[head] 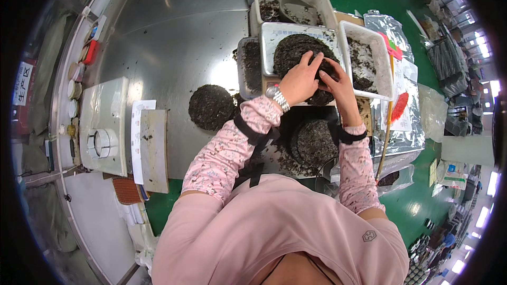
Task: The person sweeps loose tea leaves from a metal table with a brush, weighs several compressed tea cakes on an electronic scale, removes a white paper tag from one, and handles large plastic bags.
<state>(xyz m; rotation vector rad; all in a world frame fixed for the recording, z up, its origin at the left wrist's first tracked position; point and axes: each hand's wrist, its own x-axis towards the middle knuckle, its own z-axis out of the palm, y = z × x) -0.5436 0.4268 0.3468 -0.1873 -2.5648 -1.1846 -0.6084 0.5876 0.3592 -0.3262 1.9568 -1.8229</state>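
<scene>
A large round cake of dark leaf material, apparently tea [295, 49], lies on the metal scale platform [268, 62]. My left hand [300, 81], with a metal watch on its wrist, rests its fingers on the cake's near right part. Close by on the right, my right hand [340, 87] has its thumb and fingers curved at the cake's right edge. Dark material shows between the hands, but their grip is partly hidden. Below them a dark clump [320, 98] sits at the platform's near edge. Nearer me is a black round container [295, 142] filled with leaf material [315, 142].
Another dark cake [211, 107] lies on the steel table [178, 59]. White tubs [330, 6] [387, 71] hold loose leaf; a scoop [291, 6] rests in the far one. A clear tub [242, 87] stands left, a stick [386, 142] right, boards [155, 154] far left.
</scene>
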